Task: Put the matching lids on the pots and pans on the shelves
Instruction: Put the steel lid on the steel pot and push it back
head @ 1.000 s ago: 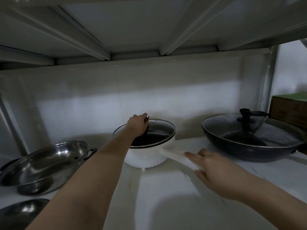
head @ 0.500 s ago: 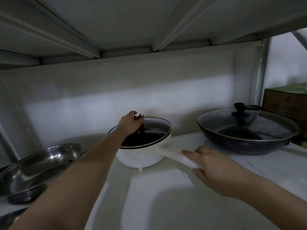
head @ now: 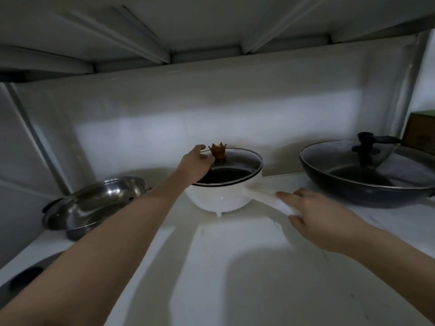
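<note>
A white pot [head: 219,197] stands mid-shelf with a glass lid [head: 237,163] lying on it. The lid has a brown crown-shaped knob [head: 218,150], now uncovered. My left hand [head: 196,164] rests flat on the lid's left side, just beside the knob, fingers loose and holding nothing. My right hand [head: 315,217] grips the pot's white handle [head: 263,196] from the right. To the right sits a black wok [head: 367,187] with a glass lid [head: 353,161] and black knob on it.
A steel pan [head: 91,205] without a lid lies tilted at the left. Another dark round shape [head: 23,278] shows at the lower left edge. A brown box [head: 422,135] stands at the far right. The shelf above hangs low over everything.
My left hand has let go of the crown knob and slid to the left of it, onto the glass. The lid stays on the white pot. My right hand keeps the handle.
</note>
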Motion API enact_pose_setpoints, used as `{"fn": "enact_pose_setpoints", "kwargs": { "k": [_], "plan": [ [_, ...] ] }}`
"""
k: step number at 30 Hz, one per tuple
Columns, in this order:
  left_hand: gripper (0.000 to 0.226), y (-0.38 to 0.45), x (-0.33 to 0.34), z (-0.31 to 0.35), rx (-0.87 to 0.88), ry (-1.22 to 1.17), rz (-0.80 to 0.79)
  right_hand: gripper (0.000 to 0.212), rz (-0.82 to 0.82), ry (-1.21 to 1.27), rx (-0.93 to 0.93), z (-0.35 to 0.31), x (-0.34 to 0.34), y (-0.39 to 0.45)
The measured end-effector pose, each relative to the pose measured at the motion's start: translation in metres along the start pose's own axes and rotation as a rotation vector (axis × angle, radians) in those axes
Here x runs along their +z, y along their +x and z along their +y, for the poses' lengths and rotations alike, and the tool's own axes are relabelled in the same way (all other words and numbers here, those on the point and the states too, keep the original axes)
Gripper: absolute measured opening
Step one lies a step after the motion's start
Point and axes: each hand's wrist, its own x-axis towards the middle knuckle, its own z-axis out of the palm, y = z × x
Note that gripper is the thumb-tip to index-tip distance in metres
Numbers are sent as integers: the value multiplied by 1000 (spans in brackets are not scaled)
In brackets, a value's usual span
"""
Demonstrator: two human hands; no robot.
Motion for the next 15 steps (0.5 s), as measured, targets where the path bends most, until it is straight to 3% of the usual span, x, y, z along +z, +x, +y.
{"fn": "enact_pose_setpoints", "kwargs": {
  "k": [10,15],
  "plan": [
    [66,-134,-42,-22,262,610,-26,68,54,-58,-114,-48,-15,-13],
    [75,-196,-81,-25,227,775,-15,68,34,-27,-229,-90,-17,-12]
  ]
}}
